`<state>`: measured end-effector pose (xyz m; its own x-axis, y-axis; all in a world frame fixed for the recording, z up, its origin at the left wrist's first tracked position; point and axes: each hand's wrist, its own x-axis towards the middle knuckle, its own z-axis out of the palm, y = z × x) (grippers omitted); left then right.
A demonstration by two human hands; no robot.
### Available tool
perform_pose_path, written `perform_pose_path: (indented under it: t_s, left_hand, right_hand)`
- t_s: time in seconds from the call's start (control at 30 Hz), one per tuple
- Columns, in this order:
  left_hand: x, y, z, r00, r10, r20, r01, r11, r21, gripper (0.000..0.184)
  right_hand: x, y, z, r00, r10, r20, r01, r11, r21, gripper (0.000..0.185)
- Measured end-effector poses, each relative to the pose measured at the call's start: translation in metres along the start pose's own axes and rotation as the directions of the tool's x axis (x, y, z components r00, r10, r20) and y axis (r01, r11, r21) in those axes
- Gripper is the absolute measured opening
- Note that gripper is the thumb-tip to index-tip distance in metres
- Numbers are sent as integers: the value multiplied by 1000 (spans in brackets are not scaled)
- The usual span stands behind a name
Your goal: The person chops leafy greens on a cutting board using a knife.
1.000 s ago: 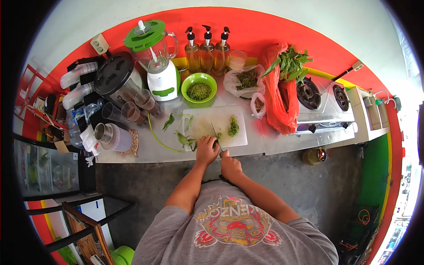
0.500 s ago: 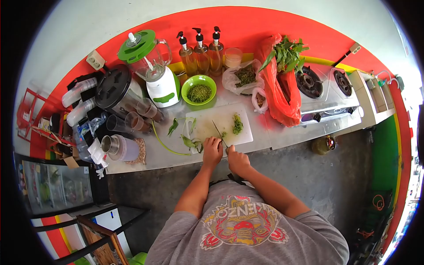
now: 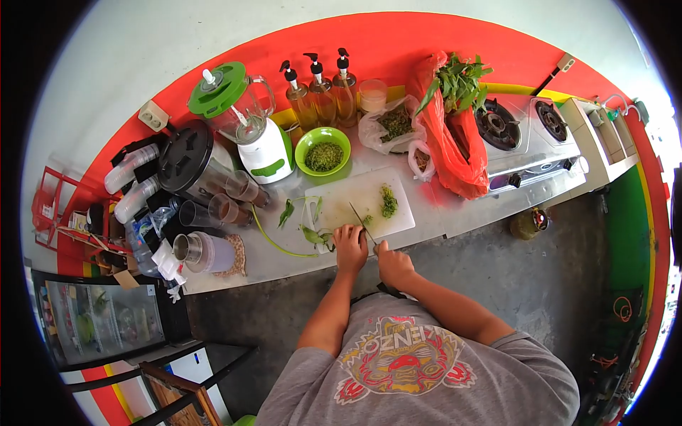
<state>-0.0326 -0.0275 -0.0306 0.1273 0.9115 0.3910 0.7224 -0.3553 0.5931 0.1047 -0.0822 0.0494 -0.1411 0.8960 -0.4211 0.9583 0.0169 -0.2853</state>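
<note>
My right hand (image 3: 395,267) is closed around the handle of a knife (image 3: 361,223), whose blade slants across the white cutting board (image 3: 348,190). Beside the blade, my left hand (image 3: 350,250) rests at the board's front edge with fingers curled down over leafy greens (image 3: 313,235); their leaves stick out on its left, and the part under the fingers is hidden. A small heap of chopped greens (image 3: 388,201) lies on the right of the board, with a few bits near the blade. Behind the board stands a green bowl (image 3: 343,162) holding finely chopped greens.
A blender (image 3: 264,153), pump bottles (image 3: 321,96) and clear plastic bags (image 3: 389,126) line the back. A red bag (image 3: 462,170) with leafy stalks stands right, before a gas stove (image 3: 533,153). Cups (image 3: 229,211) and a steel-topped container (image 3: 207,251) sit left. A long green stem (image 3: 273,243) lies left of the board.
The whole view has shifted slightly, so the counter appears a little further right. Both hands keep nearly the same place at the board, the knife still between them.
</note>
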Motion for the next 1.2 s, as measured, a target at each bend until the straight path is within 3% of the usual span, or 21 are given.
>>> perform_pose_path:
  t_s: [0.07,0.57,1.2]
  left_hand:
    - [-1,1,1,1000,12,8,-13,1000,21,14]
    - [-3,0,1,1000,16,20,-17,1000,13,14]
    - [-1,-1,-5,999,12,-44,-16,997,-76,13]
  right_hand:
    - [0,4,23,996,94,-8,-94,996,13,37]
    - [12,12,15,1000,4,-25,-4,1000,-23,39]
    - [-1,-3,14,996,73,59,-69,995,-76,41]
